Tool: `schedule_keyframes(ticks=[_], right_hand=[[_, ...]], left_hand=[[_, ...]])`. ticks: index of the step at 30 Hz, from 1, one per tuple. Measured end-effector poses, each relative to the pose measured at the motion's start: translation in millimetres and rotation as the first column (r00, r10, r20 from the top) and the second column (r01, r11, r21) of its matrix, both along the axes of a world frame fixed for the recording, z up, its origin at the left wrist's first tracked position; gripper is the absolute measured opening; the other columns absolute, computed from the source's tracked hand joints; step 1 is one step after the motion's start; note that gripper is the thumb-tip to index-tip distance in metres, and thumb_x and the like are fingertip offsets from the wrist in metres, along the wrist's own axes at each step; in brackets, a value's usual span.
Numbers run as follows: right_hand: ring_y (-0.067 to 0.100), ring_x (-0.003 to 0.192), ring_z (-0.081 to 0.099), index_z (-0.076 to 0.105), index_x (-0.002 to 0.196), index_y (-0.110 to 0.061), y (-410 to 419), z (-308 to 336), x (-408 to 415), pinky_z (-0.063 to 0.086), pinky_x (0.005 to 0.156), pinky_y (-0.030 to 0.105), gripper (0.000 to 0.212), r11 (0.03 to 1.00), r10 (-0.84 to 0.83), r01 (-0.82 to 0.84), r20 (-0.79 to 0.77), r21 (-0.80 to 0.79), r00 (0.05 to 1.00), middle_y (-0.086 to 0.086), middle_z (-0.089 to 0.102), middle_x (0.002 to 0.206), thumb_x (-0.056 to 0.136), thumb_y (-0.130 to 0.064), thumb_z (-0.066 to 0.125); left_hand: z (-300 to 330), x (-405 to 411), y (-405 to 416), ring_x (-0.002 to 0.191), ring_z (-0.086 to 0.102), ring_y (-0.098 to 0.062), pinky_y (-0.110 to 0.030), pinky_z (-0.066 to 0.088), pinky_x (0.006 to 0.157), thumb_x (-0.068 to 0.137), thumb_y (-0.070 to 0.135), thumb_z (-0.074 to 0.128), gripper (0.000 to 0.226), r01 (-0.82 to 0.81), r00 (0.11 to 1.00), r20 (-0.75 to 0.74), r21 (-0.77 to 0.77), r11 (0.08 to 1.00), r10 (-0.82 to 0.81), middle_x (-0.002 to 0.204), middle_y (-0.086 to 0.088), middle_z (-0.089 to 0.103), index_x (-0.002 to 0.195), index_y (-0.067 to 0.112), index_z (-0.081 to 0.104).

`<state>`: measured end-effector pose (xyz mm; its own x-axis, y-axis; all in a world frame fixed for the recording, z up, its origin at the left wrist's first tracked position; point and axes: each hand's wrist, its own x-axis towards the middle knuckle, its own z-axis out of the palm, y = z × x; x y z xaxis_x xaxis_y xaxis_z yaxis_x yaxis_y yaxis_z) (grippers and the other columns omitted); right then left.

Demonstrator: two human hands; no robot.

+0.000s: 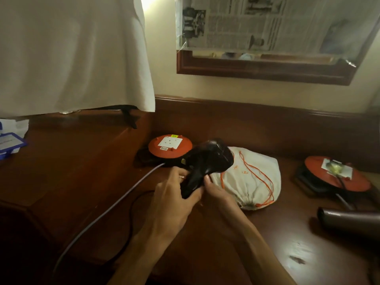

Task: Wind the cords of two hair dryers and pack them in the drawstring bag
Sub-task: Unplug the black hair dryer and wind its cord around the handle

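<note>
Hands first: your left hand (174,194) is wrapped around the handle of the black hair dryer (207,161), fingers curled under it and thumb over the top, so that grip is closed on the handle. Your right hand (213,189) pinches the same handle from the other side with its fingertips (206,179). You hold the dryer above the middle of the desktop (236,243), its barrel pointing away from you and up.

Just behind and right of the dryer, the white drawstring bag (253,177) lies flat on the desktop, its gathered mouth toward you and its orange cord (265,182) looped loosely across it. The second hair dryer (347,221), dark brown, rests near the desktop's right edge, well apart from your hands.

One orange cable reel (169,148) sits near the back edge behind the held dryer; another cable reel (337,174) sits toward the back right. A grey cable (111,208) and a black cord (131,219) trail across the left part of the desktop toward you.
</note>
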<state>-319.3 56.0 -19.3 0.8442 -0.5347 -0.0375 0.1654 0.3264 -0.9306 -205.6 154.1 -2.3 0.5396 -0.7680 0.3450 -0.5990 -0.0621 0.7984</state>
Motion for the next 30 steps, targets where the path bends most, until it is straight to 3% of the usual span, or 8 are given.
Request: schedule_keyframes(ticks=[3, 7, 11, 15, 19, 21, 26, 30], right_hand=[[0.039, 0.122, 0.062, 0.059, 0.131, 0.003, -6.2, 12.0, 3.3, 0.044, 0.106, 0.049, 0.054, 0.974, -0.191, 0.169, 0.143, 0.151, 0.971, 0.025, 0.065, 0.13, 0.092, -0.034, 0.066], [0.024, 0.098, 0.074, 0.066, 0.115, -0.003, -29.8, 42.2, 6.9, 0.056, 0.083, 0.038, 0.043, 0.86, -0.51, 0.503, 0.117, 0.089, 0.852, 0.011, 0.075, 0.105, 0.08, -0.026, 0.075], [0.029, 0.102, 0.074, 0.062, 0.126, -0.014, -44.7, 49.7, 6.7, 0.061, 0.083, 0.04, 0.053, 0.856, -0.515, 0.516, 0.139, 0.036, 0.846, 0.012, 0.075, 0.112, 0.081, -0.041, 0.07], [0.037, 0.103, 0.074, 0.047, 0.146, -0.028, -46.0, 40.4, 0.8, 0.062, 0.075, 0.038, 0.053, 0.96, -0.276, 0.278, 0.233, 0.025, 0.933, 0.02, 0.07, 0.124, 0.094, -0.034, 0.057], [0.035, 0.093, 0.072, 0.039, 0.152, -0.037, -60.9, 32.3, 5.6, 0.061, 0.079, 0.039, 0.059, 0.949, -0.26, 0.284, 0.17, -0.139, 0.951, 0.026, 0.069, 0.118, 0.101, -0.013, 0.057], [0.03, 0.09, 0.069, 0.039, 0.152, -0.038, -71.6, 29.8, 6.0, 0.06, 0.079, 0.038, 0.061, 0.937, -0.261, 0.278, 0.105, -0.214, 0.96, 0.027, 0.068, 0.111, 0.1, -0.012, 0.059], [0.03, 0.08, 0.061, 0.03, 0.155, -0.042, -107.5, 21.6, 1.8, 0.056, 0.069, 0.041, 0.076, 0.887, -0.299, 0.258, -0.051, -0.382, 0.953, 0.013, 0.058, 0.101, 0.098, -0.005, 0.062], [0.023, 0.065, 0.053, 0.035, 0.153, -0.043, -128.4, 20.3, -11.4, 0.048, 0.051, 0.032, 0.077, 0.794, -0.394, 0.264, -0.132, -0.548, 0.91, 0.01, 0.06, 0.104, 0.095, 0.0, 0.062]], left_hand=[[14.8, -13.5, -8.0, 0.084, 0.073, 0.0, -0.012, 0.056, 0.066, 0.09, 0.041, 0.072, 0.034, 0.045, 0.997, -0.066, -0.056, 0.997, -0.049, 0.1, 0.008, 0.073, 0.114, 0.03, 0.049], [2.3, -20.7, -17.0, 0.064, 0.068, -0.004, -0.023, 0.056, 0.055, 0.092, 0.06, 0.052, 0.034, 0.071, 0.997, -0.003, 0.081, 0.994, -0.071, 0.082, 0.003, 0.07, 0.109, 0.03, 0.053], [6.1, -38.3, -31.8, 0.047, 0.053, -0.002, -0.014, 0.041, 0.045, 0.105, 0.041, 0.04, 0.041, 0.148, 0.958, -0.241, -0.048, 0.988, -0.155, 0.063, -0.009, 0.062, 0.086, 0.013, 0.063], [11.0, -39.3, -50.0, 0.041, 0.041, -0.01, -0.022, 0.029, 0.041, 0.107, 0.045, 0.036, 0.053, 0.223, 0.619, -0.736, -0.171, 0.96, -0.275, 0.057, -0.003, 0.052, 0.1, 0.0, 0.063], [5.5, -37.9, -59.7, 0.037, 0.039, -0.013, -0.022, 0.027, 0.041, 0.107, 0.047, 0.036, 0.05, 0.33, 0.407, -0.843, -0.223, 0.917, -0.351, 0.065, -0.011, 0.055, 0.11, 0.002, 0.058], [-3.2, -35.8, -58.7, 0.037, 0.044, -0.016, -0.021, 0.029, 0.04, 0.107, 0.046, 0.041, 0.046, 0.402, 0.457, -0.816, -0.164, 0.901, -0.353, 0.07, -0.012, 0.061, 0.115, 0.004, 0.059], [-28.9, -33.3, -38.0, 0.036, 0.053, -0.012, -0.025, 0.041, 0.038, 0.106, 0.018, 0.053, 0.006, 0.528, 0.795, -0.509, 0.317, 0.788, -0.328, 0.063, -0.005, 0.066, 0.11, 0.014, 0.054], [-23.5, -30.4, -18.1, 0.075, 0.063, -0.018, -0.033, 0.057, 0.074, 0.102, 0.021, 0.046, 0.008, 0.267, 0.935, -0.02, 0.695, 0.667, -0.354, 0.101, -0.007, 0.064, 0.104, 0.022, 0.053]])
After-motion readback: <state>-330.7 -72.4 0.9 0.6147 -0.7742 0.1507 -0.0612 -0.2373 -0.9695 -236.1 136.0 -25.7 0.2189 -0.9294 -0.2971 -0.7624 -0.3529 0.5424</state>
